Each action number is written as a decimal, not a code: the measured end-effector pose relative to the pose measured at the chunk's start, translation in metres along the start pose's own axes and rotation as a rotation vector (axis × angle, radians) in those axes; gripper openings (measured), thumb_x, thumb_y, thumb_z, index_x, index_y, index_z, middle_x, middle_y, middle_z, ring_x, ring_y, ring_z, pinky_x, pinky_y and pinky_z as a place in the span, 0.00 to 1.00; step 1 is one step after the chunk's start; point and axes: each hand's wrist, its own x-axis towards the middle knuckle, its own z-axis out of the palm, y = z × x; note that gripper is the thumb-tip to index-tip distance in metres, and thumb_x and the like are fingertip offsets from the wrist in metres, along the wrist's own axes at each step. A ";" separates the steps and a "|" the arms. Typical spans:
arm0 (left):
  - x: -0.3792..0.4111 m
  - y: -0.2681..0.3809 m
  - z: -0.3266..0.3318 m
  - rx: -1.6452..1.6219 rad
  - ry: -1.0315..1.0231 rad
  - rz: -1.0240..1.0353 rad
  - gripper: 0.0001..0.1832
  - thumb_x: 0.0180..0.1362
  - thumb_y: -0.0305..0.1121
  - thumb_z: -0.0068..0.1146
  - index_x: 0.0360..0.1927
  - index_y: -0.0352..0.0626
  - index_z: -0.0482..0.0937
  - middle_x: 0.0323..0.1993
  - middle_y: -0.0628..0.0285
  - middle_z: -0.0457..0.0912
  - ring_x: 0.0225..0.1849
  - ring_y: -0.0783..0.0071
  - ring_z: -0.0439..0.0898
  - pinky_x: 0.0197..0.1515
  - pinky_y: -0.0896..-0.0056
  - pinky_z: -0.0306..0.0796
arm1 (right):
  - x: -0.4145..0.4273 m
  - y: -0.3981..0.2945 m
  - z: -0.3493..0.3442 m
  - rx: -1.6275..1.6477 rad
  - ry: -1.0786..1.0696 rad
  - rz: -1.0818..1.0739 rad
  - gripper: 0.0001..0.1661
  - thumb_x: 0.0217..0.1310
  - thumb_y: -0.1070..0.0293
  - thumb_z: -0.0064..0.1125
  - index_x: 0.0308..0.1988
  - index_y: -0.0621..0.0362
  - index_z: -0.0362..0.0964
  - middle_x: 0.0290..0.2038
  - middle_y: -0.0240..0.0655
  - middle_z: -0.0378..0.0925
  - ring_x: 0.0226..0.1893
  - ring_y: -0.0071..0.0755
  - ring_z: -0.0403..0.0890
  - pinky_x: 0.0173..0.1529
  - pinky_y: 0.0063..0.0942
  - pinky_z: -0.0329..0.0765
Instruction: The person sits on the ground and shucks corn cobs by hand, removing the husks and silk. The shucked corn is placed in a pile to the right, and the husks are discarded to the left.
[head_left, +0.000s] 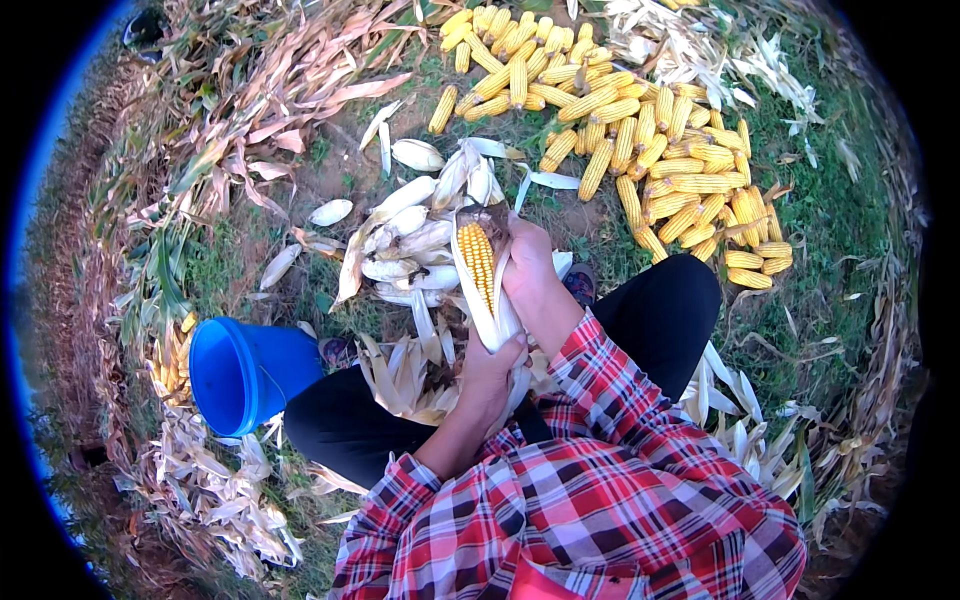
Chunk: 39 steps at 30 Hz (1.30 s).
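Observation:
A corn ear (478, 259) shows yellow kernels through its parted pale husk. Around the lower end of that ear, my left hand (491, 367) is closed. Higher up, my right hand (529, 255) grips the right side of the husk near the dark, dried silk (484, 217). The fingers of the right hand are partly hidden behind the ear. Just left of the ear lies a heap of unhusked corn ears (409, 247) on the ground. Loose husks (409, 382) lie between my legs, below the heap.
Husked yellow cobs (600, 97) spread in a large pile from ahead to the right. A blue bucket (255, 375) lies tipped on its side at left, beside more cobs (172, 360). Dry stalks (300, 82) and discarded husks (217, 487) cover parts of the grass.

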 end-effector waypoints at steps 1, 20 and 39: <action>0.000 -0.001 0.005 -0.078 -0.004 0.014 0.31 0.52 0.31 0.59 0.59 0.39 0.59 0.49 0.57 0.72 0.47 0.67 0.75 0.49 0.65 0.71 | 0.002 0.000 -0.001 0.053 0.038 0.023 0.10 0.69 0.69 0.39 0.35 0.65 0.63 0.29 0.42 0.71 0.29 0.36 0.75 0.36 0.37 0.77; 0.088 0.152 -0.080 -0.117 0.643 0.524 0.15 0.62 0.40 0.42 0.31 0.37 0.70 0.22 0.56 0.74 0.22 0.63 0.76 0.25 0.61 0.73 | -0.100 -0.032 -0.066 -1.515 -0.570 -0.262 0.15 0.68 0.65 0.44 0.28 0.62 0.63 0.19 0.26 0.62 0.21 0.17 0.60 0.25 0.20 0.61; 0.072 0.091 -0.044 -0.762 0.240 0.140 0.12 0.67 0.34 0.39 0.25 0.47 0.65 0.20 0.66 0.67 0.25 0.72 0.67 0.33 0.67 0.67 | -0.070 0.028 -0.071 -1.292 -0.618 -0.166 0.42 0.48 0.65 0.70 0.58 0.63 0.56 0.48 0.38 0.71 0.48 0.28 0.72 0.56 0.27 0.68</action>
